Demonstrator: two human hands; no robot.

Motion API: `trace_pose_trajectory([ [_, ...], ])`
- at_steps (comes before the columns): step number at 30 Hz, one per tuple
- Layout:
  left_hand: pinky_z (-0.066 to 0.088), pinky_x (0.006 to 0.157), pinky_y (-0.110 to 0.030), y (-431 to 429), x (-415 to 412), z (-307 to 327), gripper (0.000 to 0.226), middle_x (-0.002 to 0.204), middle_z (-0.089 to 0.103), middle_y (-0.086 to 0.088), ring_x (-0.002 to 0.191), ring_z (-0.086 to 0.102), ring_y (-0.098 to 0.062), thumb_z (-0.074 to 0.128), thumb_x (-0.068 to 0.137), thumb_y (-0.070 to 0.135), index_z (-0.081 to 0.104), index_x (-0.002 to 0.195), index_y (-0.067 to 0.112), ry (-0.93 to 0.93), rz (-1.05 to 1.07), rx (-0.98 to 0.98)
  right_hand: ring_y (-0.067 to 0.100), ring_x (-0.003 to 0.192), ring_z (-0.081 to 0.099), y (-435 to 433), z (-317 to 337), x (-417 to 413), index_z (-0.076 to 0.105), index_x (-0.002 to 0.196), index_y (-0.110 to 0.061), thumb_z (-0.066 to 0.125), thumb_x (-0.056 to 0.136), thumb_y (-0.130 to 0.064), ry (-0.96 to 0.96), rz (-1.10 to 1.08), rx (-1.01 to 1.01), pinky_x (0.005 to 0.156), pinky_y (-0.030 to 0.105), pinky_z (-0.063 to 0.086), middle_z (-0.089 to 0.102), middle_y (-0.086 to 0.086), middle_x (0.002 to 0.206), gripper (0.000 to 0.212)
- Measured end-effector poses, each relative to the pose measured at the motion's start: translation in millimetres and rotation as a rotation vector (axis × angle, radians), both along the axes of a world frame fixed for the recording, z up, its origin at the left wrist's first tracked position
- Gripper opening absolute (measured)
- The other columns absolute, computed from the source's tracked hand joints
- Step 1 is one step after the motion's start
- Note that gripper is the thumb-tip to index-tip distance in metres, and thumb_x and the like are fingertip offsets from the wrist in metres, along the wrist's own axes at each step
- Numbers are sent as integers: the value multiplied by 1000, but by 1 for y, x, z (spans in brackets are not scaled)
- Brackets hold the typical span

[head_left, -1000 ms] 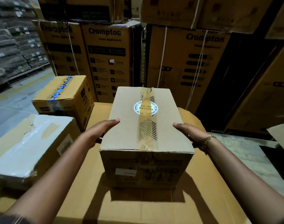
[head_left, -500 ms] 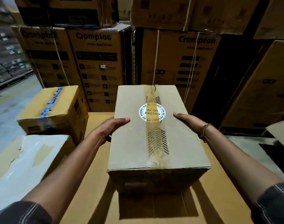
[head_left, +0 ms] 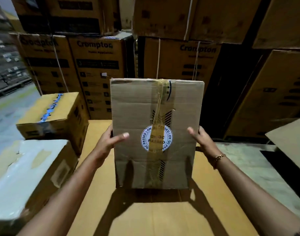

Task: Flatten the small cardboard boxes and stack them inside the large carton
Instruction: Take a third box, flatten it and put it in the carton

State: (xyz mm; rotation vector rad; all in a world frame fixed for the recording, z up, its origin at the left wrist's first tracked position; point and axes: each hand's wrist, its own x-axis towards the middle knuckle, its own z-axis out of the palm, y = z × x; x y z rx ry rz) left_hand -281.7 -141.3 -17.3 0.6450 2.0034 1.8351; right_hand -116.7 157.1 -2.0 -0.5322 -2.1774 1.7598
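A small brown cardboard box (head_left: 134, 113) with yellow tape and a round white "QC PASSED" sticker is tipped up, its taped face turned toward me. It hangs just above a large flat carton surface (head_left: 214, 193). My left hand (head_left: 110, 142) grips the box's left edge, thumb on the front face. My right hand (head_left: 201, 139) holds its right edge, fingers partly behind it. A gold bracelet circles the right wrist.
A second small box with blue tape (head_left: 52, 116) sits at the left. A box with a whitish torn top (head_left: 26, 176) lies nearer on the left. Tall stacked Crompton cartons (head_left: 98, 65) wall off the back. An open flap (head_left: 290, 142) juts in at right.
The box has been lifted off the flat carton and tilted up so its taped top faces me. Both hands shifted from resting on its sides to gripping its edges.
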Motion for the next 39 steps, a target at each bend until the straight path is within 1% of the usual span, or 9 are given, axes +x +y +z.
trace_pose_trajectory([
  [5,40,110,-49,-10,40,33,83,138,65,6,130,58,-19,19,86,87,54,142,38,-111,50,194,14,121,60,-3,28,28,64,124,-47,30,58,-103,-19,10,-145,96,49,48,69,-14,126,94],
  [10,52,98,-44,-11,57,76,89,117,75,-9,113,71,-26,31,75,91,75,117,25,-229,131,286,7,68,66,9,70,21,71,53,-39,30,92,-77,-83,23,-119,73,36,47,71,-12,65,69],
  [12,54,96,-43,-12,51,92,86,113,76,-14,107,73,-30,37,81,87,74,118,18,-253,121,189,13,84,71,15,85,11,79,80,-36,49,83,-79,-173,77,-147,84,39,51,77,-4,90,52],
  [15,58,80,-35,-9,34,110,65,101,78,-12,85,76,-25,65,86,63,69,122,9,-332,95,43,30,115,64,25,96,-7,71,119,-22,71,59,-75,-273,104,-149,105,53,43,71,9,122,80],
  [23,60,63,-24,4,20,112,42,95,78,-9,74,74,-16,72,87,34,66,117,4,-253,63,-30,14,58,72,25,109,-22,67,100,-14,56,94,-50,-242,145,-132,56,23,57,76,1,77,38],
  [27,58,86,-41,-2,27,89,69,127,70,-10,106,72,-25,79,73,30,56,138,22,-32,130,79,21,86,72,25,91,-8,65,109,-20,66,87,-41,-28,169,-113,79,42,59,75,5,101,30],
  [31,47,85,-41,-11,60,43,56,137,64,1,119,63,-25,49,90,58,58,140,35,-71,168,167,6,78,60,20,35,28,62,118,-31,56,91,-49,24,88,-252,66,29,49,68,-16,85,34],
  [35,49,87,-44,-20,99,-1,82,132,67,0,120,63,-27,41,72,93,64,130,41,-214,259,96,19,111,61,4,-24,66,65,125,-28,55,60,-93,-61,1,-371,84,43,47,66,-6,123,93],
  [39,50,94,-48,-31,125,-33,94,120,74,3,112,66,-19,42,54,103,70,120,43,-314,280,-5,12,107,60,-11,-58,93,54,131,-46,56,53,-93,-99,-44,-365,92,48,48,60,-9,135,91],
])
